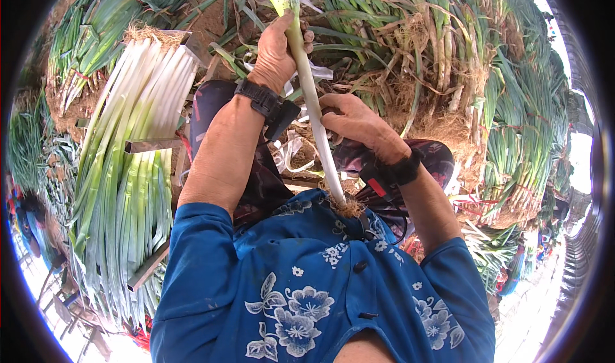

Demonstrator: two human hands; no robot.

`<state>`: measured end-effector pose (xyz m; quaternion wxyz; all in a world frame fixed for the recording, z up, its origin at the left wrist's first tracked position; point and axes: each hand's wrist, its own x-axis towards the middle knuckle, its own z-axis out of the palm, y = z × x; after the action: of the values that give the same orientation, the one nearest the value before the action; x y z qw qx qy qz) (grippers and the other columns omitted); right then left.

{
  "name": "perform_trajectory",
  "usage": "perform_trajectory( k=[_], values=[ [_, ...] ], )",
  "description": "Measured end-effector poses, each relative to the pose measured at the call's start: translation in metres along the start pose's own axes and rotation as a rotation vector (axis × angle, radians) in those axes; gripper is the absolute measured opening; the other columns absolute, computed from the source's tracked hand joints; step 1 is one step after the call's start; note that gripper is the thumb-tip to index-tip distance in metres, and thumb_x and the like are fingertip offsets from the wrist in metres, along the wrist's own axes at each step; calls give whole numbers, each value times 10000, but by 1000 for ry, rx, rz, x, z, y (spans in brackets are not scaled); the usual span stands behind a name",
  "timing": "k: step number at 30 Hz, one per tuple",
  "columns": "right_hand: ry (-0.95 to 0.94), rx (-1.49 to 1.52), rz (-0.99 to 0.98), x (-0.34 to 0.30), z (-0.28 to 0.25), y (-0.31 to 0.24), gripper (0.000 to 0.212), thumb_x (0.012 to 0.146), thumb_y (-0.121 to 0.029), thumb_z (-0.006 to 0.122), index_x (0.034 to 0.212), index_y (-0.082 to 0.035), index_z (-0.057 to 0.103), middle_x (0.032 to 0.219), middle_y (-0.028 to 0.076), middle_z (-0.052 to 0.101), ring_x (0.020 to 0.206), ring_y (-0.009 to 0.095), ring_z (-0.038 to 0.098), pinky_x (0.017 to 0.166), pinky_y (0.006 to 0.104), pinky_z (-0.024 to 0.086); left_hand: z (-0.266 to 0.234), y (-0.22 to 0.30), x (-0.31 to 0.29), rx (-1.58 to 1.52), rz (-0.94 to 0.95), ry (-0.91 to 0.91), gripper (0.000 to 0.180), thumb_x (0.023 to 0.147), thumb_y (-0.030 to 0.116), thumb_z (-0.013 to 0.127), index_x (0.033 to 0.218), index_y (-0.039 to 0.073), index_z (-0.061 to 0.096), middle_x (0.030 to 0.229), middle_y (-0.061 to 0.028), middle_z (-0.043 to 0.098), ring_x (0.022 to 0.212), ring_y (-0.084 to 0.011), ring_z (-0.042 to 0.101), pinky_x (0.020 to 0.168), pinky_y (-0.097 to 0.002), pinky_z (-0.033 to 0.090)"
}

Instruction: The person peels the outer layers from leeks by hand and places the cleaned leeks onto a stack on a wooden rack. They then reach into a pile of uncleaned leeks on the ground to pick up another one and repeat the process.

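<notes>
A long leek [312, 107] slants across the middle, its green top away from me and its brown root tuft [346, 207] against my blue shirt. Closed around its upper shaft is my left hand [277, 50], with fingertips showing past the far side. My right hand [359, 123] is beside the white part of the stalk, fingers curled and their tips touching its edge. Whether those fingers pinch a bit of leaf skin is hidden.
On my left, cleaned leeks [131, 126] lie side by side on a metal rack [152, 146]. Unpeeled leeks with dry roots [419, 40] are heaped ahead and to the right. Tied green bundles [522, 152] stand farther right. Pale peeled strips [293, 152] lie between my knees.
</notes>
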<state>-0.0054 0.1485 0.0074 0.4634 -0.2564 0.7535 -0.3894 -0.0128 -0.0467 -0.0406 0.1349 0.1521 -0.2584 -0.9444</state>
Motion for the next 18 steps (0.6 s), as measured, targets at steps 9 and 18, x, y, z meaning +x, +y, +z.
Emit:
perform_trajectory(
  k=[9, 18],
  values=[
    [77, 110, -49, -5, 6, 33, 250, 803, -108, 532, 987, 48, 599, 784, 100, 628, 679, 153, 620, 589, 266, 525, 1, -1, -2, -21, -59, -127, 433, 877, 260, 559, 1176, -47, 497, 800, -66, 479, 660, -177, 472, 548, -299, 389],
    [668, 925, -184, -45, 18, 64, 100, 925, -84, 541, 1004, -29, 570, 865, 54, 609, 786, 156, 626, 698, 278, 523, -16, 11, 11, -50, 8, -186, 407, 871, 268, 538, 1118, -51, 482, 814, -80, 449, 665, -185, 446, 573, -303, 386]
  ],
)
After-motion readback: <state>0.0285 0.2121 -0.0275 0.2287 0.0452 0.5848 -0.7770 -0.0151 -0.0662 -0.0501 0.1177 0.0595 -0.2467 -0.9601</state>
